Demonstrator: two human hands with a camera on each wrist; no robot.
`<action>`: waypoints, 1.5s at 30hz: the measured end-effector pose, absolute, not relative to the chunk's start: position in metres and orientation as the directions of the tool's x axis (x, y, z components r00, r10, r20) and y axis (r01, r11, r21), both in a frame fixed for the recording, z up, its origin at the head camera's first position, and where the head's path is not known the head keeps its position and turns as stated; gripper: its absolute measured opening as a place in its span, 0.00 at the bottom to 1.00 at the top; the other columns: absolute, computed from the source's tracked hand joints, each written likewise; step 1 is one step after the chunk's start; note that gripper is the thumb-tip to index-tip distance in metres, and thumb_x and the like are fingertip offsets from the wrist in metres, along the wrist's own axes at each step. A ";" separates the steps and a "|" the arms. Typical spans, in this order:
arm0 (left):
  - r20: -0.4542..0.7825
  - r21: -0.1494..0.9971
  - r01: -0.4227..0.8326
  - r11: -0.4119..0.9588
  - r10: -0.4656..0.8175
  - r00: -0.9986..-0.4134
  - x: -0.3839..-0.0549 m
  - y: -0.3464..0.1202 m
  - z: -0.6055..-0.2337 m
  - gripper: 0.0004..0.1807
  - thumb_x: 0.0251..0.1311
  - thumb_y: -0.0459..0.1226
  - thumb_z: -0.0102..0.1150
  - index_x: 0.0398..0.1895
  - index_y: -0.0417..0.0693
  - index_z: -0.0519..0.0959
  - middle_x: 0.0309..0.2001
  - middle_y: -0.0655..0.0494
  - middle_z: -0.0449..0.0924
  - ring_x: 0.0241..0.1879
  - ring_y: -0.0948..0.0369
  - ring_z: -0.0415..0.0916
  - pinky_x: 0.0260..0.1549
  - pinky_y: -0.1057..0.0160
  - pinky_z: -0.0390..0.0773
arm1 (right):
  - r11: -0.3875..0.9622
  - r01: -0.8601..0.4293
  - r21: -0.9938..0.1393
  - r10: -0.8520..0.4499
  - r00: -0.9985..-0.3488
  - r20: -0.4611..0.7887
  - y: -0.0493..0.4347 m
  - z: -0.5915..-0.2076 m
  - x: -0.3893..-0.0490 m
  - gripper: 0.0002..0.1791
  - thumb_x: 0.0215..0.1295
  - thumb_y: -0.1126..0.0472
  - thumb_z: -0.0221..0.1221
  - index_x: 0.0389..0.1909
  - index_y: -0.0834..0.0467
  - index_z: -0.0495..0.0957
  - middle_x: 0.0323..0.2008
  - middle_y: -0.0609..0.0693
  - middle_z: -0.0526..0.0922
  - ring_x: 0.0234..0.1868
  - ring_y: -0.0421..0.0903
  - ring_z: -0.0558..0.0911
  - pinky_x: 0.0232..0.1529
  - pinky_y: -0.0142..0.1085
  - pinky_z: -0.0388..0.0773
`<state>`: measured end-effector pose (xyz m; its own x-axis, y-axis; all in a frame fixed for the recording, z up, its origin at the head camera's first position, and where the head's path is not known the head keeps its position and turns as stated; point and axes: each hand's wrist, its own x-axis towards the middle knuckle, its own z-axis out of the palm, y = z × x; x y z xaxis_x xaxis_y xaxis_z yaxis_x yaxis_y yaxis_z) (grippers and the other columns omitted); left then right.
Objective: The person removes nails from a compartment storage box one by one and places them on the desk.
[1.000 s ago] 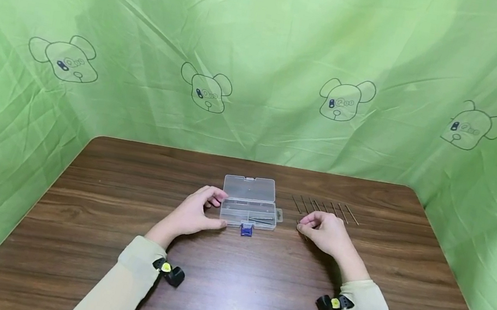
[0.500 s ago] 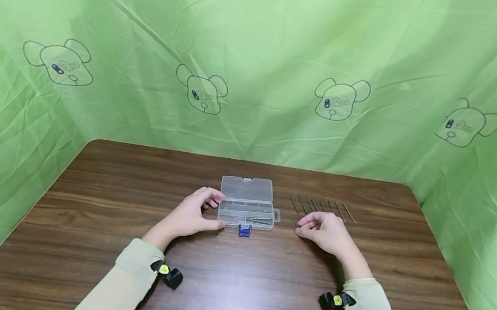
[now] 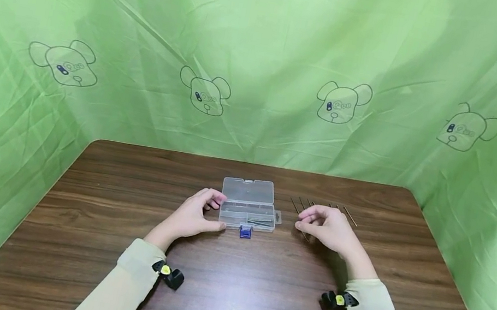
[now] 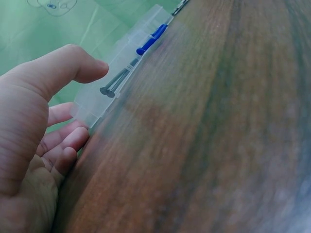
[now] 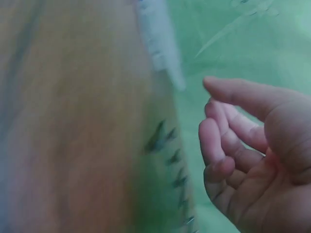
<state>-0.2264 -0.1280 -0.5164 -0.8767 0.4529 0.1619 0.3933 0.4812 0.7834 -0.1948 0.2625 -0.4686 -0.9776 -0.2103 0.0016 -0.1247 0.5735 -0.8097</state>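
Observation:
On the table a clear plastic storage box stands with its lid raised toward the back and a blue latch at its front. Several nails lie in its right front compartment. My left hand holds the box's left end, thumb at the front corner and fingers at the side. Right of the box, my right hand hovers low over the table. Its thumb and index tip are close together, with nothing visible between them in the right wrist view. One nail lies on the wood below that hand.
Several more nails lie side by side behind the right hand, partly hidden by it. The dark wooden table ends at a green cloth wall behind and at both sides.
My right hand has risen slightly and moved away from the nail near its fingertips, covering more of the row behind. My left hand and the box have stayed put.

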 end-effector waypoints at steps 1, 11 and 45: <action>0.165 0.784 0.396 0.478 0.454 -0.876 -0.226 -0.128 -0.517 0.35 0.54 0.40 0.85 0.65 0.45 0.80 0.56 0.52 0.81 0.54 0.55 0.80 0.58 0.50 0.80 | 0.554 -0.131 -0.822 -0.211 -0.977 0.014 0.259 -0.463 -0.194 0.14 0.64 0.59 0.79 0.46 0.60 0.89 0.35 0.48 0.89 0.34 0.46 0.85 0.34 0.34 0.80; 0.172 0.785 0.399 0.475 0.451 -0.876 -0.228 -0.129 -0.520 0.36 0.53 0.39 0.85 0.65 0.44 0.80 0.57 0.51 0.81 0.54 0.56 0.81 0.58 0.50 0.80 | 0.485 -0.306 -0.819 -0.371 -0.920 0.124 0.209 -0.430 -0.204 0.13 0.69 0.59 0.75 0.50 0.57 0.88 0.39 0.46 0.89 0.39 0.46 0.86 0.42 0.37 0.82; 0.185 0.790 0.414 0.453 0.467 -0.865 -0.230 -0.128 -0.521 0.35 0.54 0.40 0.85 0.65 0.45 0.80 0.55 0.52 0.82 0.53 0.55 0.80 0.57 0.48 0.80 | 0.546 -0.544 -0.637 -0.605 -0.782 0.149 0.120 -0.471 -0.235 0.05 0.62 0.60 0.80 0.37 0.54 0.95 0.40 0.43 0.91 0.44 0.40 0.86 0.52 0.37 0.82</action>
<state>-0.2299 -0.1284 -0.5207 -0.8647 0.4669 0.1851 0.4135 0.4528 0.7899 -0.2348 0.1203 -0.4714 -0.7822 -0.6051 0.1486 -0.5437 0.5463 -0.6371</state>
